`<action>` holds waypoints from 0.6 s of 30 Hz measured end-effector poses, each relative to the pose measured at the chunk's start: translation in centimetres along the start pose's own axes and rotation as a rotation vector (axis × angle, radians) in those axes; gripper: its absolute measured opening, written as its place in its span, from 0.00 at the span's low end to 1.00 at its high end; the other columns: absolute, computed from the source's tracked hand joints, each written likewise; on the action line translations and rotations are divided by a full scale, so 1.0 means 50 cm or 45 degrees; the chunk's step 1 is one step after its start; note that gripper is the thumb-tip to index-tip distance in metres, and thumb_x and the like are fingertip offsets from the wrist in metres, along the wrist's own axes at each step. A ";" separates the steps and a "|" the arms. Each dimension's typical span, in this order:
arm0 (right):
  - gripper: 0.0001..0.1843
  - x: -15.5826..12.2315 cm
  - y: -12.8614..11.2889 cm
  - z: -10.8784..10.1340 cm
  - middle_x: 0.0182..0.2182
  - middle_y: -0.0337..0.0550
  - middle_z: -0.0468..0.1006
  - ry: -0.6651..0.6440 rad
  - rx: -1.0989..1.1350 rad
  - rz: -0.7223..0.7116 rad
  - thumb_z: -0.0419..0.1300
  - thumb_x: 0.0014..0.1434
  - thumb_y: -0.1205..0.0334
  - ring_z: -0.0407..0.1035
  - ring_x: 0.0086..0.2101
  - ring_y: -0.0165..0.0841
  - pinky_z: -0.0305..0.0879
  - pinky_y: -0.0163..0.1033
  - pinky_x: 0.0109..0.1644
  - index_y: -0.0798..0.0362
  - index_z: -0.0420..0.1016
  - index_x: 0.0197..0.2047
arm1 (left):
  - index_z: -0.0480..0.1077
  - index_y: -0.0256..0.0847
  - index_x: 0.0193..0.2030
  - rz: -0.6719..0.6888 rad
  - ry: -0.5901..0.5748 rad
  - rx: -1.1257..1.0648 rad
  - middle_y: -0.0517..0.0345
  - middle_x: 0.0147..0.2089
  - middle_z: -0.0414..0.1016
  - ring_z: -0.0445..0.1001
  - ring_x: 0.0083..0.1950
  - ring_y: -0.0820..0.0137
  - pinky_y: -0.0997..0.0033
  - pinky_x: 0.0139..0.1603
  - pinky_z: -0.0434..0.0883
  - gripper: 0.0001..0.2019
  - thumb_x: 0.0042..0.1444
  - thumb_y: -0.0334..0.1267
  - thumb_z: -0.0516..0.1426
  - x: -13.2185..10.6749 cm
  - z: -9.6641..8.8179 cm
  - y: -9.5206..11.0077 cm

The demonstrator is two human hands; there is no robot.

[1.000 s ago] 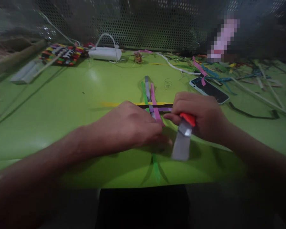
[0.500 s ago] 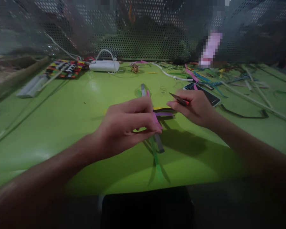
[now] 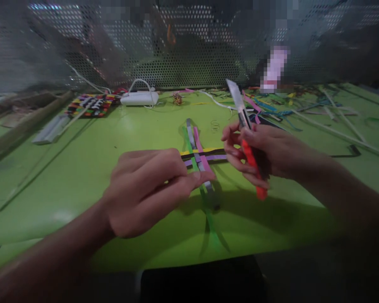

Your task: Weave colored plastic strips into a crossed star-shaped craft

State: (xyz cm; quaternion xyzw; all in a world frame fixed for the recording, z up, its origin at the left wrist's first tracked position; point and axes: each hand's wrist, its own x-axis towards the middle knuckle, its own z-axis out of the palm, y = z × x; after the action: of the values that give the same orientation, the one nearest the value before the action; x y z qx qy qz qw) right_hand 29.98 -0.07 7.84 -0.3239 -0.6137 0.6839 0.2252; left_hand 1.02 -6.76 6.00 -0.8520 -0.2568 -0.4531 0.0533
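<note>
Several flat strips are woven into a small cross (image 3: 197, 157) in the middle of the table. Green, grey and pink strips run lengthwise; yellow, black and purple ones cross them. My left hand (image 3: 145, 187) is closed at the left and near side of the weave, thumb and fingers pinching the strips and hiding their left ends. To the right, my right hand (image 3: 271, 149) grips a utility knife (image 3: 251, 158) by its orange-red handle. The blade is out and points up and away from me, clear of the strips. My right fingers cover the right ends of the crosswise strips.
A phone, partly covered by my right hand, lies behind it. Loose strips (image 3: 271, 107) and long thin sticks (image 3: 331, 130) spread over the back right. At the back left are a white device (image 3: 139, 99), a colourful woven piece (image 3: 91, 105) and a wooden bar (image 3: 28, 126). Perforated metal (image 3: 189, 50) stands behind.
The knife has swung from lying low in my right hand to blade-up, its handle now showing. My left hand has shifted left and nearer me, uncovering the strips' crossing.
</note>
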 end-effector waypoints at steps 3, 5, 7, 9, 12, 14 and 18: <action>0.20 -0.015 -0.004 0.021 0.27 0.32 0.73 -0.070 0.045 0.045 0.63 0.79 0.39 0.61 0.18 0.28 0.59 0.34 0.18 0.48 0.71 0.51 | 0.80 0.49 0.45 0.059 0.021 0.107 0.62 0.34 0.80 0.77 0.30 0.69 0.63 0.28 0.71 0.08 0.80 0.39 0.62 -0.002 -0.002 0.006; 0.18 -0.023 -0.008 0.039 0.26 0.31 0.72 -0.057 -0.001 0.074 0.63 0.80 0.42 0.62 0.18 0.27 0.61 0.34 0.20 0.49 0.72 0.53 | 0.80 0.51 0.46 0.017 0.037 0.112 0.60 0.34 0.81 0.78 0.31 0.66 0.61 0.28 0.71 0.10 0.81 0.41 0.59 -0.007 -0.001 0.007; 0.17 -0.028 -0.013 0.055 0.26 0.30 0.72 -0.066 -0.078 0.102 0.65 0.79 0.44 0.63 0.20 0.27 0.61 0.32 0.22 0.50 0.75 0.55 | 0.81 0.51 0.45 -0.054 0.008 0.134 0.59 0.33 0.80 0.79 0.31 0.64 0.60 0.29 0.72 0.11 0.80 0.42 0.59 -0.011 -0.003 0.007; 0.19 -0.032 -0.015 0.067 0.26 0.30 0.72 -0.088 -0.134 0.114 0.68 0.77 0.44 0.64 0.21 0.26 0.59 0.31 0.23 0.51 0.77 0.57 | 0.81 0.52 0.44 -0.091 -0.016 0.156 0.60 0.31 0.77 0.77 0.30 0.64 0.60 0.30 0.73 0.11 0.80 0.42 0.59 -0.012 -0.008 0.008; 0.22 -0.033 -0.018 0.077 0.26 0.31 0.73 -0.103 -0.131 0.101 0.71 0.75 0.42 0.65 0.22 0.25 0.59 0.30 0.24 0.51 0.79 0.56 | 0.80 0.50 0.42 -0.090 -0.005 0.204 0.60 0.30 0.76 0.76 0.29 0.65 0.61 0.29 0.72 0.13 0.81 0.45 0.58 -0.010 -0.013 0.009; 0.23 -0.033 -0.021 0.081 0.27 0.31 0.73 -0.108 -0.119 0.095 0.72 0.73 0.41 0.66 0.23 0.25 0.59 0.30 0.25 0.51 0.80 0.56 | 0.79 0.50 0.41 -0.070 0.010 0.236 0.60 0.30 0.75 0.76 0.30 0.65 0.62 0.28 0.71 0.15 0.82 0.47 0.57 -0.010 -0.013 0.009; 0.23 -0.030 -0.022 0.086 0.27 0.32 0.73 -0.073 -0.132 0.109 0.75 0.70 0.40 0.65 0.24 0.25 0.57 0.30 0.25 0.51 0.81 0.50 | 0.77 0.49 0.39 -0.067 0.020 0.257 0.61 0.30 0.76 0.75 0.29 0.66 0.61 0.27 0.68 0.16 0.82 0.46 0.57 -0.010 -0.010 0.008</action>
State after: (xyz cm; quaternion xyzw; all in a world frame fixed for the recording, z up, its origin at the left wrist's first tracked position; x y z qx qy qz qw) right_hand 27.83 -3.92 9.33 -0.3412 -0.6401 0.6693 0.1611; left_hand 0.62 -7.47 5.95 -0.8315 -0.3232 -0.4330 0.1290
